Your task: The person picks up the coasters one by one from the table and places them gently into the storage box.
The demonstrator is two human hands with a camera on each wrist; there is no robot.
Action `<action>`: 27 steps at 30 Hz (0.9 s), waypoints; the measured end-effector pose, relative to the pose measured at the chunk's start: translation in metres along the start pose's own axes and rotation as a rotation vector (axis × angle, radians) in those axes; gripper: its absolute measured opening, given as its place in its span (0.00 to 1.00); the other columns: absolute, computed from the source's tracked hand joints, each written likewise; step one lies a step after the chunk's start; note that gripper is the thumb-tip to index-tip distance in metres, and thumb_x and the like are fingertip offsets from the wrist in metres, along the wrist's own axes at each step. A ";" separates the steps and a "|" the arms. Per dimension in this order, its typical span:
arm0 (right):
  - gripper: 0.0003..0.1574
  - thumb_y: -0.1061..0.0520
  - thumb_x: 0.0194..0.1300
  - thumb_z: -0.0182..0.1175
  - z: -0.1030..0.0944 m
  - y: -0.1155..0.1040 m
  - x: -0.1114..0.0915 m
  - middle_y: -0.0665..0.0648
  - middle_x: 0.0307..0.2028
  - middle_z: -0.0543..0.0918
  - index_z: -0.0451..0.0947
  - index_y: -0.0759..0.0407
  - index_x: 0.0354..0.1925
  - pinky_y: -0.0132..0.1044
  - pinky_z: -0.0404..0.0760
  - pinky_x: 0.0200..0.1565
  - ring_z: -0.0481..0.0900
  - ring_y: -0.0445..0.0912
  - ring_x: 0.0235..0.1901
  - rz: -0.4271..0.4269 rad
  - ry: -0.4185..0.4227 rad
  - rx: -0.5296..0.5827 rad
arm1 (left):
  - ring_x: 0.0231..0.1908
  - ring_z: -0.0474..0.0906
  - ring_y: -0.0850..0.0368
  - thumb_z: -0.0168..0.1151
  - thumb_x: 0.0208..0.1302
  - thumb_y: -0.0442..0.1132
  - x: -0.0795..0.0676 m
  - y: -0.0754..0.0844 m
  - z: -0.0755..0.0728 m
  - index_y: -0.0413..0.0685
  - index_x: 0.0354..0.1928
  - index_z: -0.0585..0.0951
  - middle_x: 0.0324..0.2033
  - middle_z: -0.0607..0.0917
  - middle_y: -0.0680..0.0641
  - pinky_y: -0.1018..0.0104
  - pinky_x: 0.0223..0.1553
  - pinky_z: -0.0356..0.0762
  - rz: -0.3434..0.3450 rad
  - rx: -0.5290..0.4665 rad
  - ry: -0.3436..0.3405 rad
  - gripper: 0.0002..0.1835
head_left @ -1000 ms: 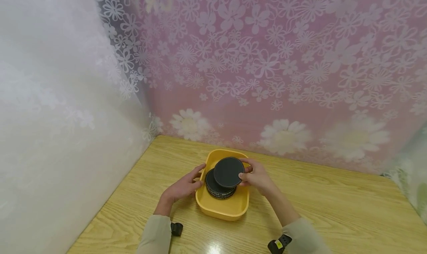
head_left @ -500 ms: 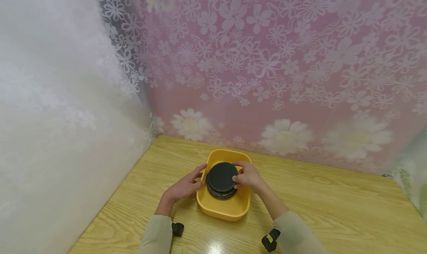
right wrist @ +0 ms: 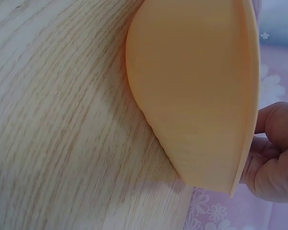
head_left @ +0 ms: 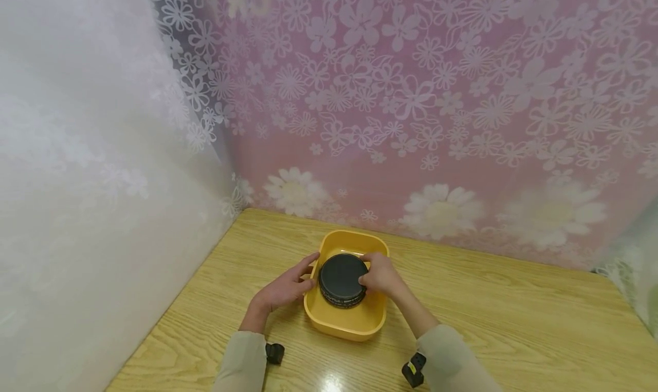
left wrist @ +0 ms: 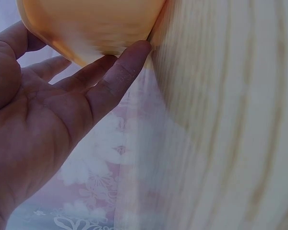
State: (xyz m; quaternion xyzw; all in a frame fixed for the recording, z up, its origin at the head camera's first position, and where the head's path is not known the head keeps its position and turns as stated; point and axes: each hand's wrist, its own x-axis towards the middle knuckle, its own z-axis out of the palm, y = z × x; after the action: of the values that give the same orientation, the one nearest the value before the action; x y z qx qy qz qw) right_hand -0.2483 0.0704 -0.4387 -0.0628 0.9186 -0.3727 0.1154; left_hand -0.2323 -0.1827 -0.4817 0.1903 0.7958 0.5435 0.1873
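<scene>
A yellow plastic basin (head_left: 345,332) with rounded corners stands on the table. Inside it lies a stack of round black coasters (head_left: 342,302), the top coaster (head_left: 341,274) lying nearly square on the others. My right hand (head_left: 382,274) reaches over the basin's right rim and pinches that top coaster by its right edge, thumb on the upper face. In the right wrist view the basin wall (right wrist: 197,86) hides the right fingertips. My left hand (head_left: 281,290) rests against the basin's left side with fingers spread; the left wrist view shows its fingertips touching the outer wall (left wrist: 96,28).
The wood-grain table (head_left: 493,318) extends on both sides of the basin. Behind it hangs a pink floral curtain (head_left: 390,123), and a white curtain (head_left: 92,180) closes off the left. Black wrist straps (head_left: 275,354) show at both sleeves.
My right hand has carried the top coaster left and down, from overlapping the stack at an offset to lying on it. The left hand and the basin have stayed in place.
</scene>
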 end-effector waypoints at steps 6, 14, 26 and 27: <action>0.32 0.72 0.55 0.66 0.003 0.001 0.003 0.74 0.49 0.82 0.74 0.76 0.60 0.39 0.82 0.23 0.85 0.55 0.21 -0.010 0.011 -0.055 | 0.61 0.72 0.41 0.50 0.76 0.41 -0.001 0.000 0.000 0.56 0.80 0.49 0.71 0.61 0.34 0.57 0.44 0.76 -0.005 -0.012 0.003 0.36; 0.26 0.69 0.55 0.68 0.006 0.001 0.004 0.72 0.44 0.83 0.78 0.77 0.53 0.34 0.80 0.22 0.84 0.49 0.19 -0.020 0.037 -0.121 | 0.60 0.72 0.41 0.49 0.76 0.41 -0.001 0.002 0.000 0.55 0.80 0.48 0.71 0.61 0.33 0.57 0.45 0.76 -0.001 -0.013 0.001 0.36; 0.19 0.66 0.57 0.67 0.002 0.000 -0.001 0.62 0.28 0.81 0.79 0.79 0.44 0.34 0.74 0.27 0.74 0.46 0.19 -0.032 0.040 -0.164 | 0.64 0.70 0.40 0.50 0.76 0.43 0.000 0.002 0.002 0.58 0.80 0.48 0.72 0.60 0.34 0.54 0.48 0.77 -0.020 -0.003 0.002 0.36; 0.25 0.65 0.59 0.66 0.001 -0.001 -0.003 0.65 0.31 0.83 0.76 0.80 0.51 0.36 0.77 0.29 0.78 0.49 0.20 -0.028 0.027 -0.150 | 0.63 0.71 0.40 0.49 0.76 0.42 0.000 0.002 0.002 0.58 0.80 0.48 0.71 0.61 0.34 0.54 0.48 0.77 -0.021 -0.002 0.002 0.36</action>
State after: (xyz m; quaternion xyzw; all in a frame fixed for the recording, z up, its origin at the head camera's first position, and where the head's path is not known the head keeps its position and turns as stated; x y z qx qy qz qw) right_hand -0.2457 0.0699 -0.4382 -0.0790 0.9444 -0.3055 0.0927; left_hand -0.2307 -0.1804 -0.4808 0.1811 0.7975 0.5424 0.1925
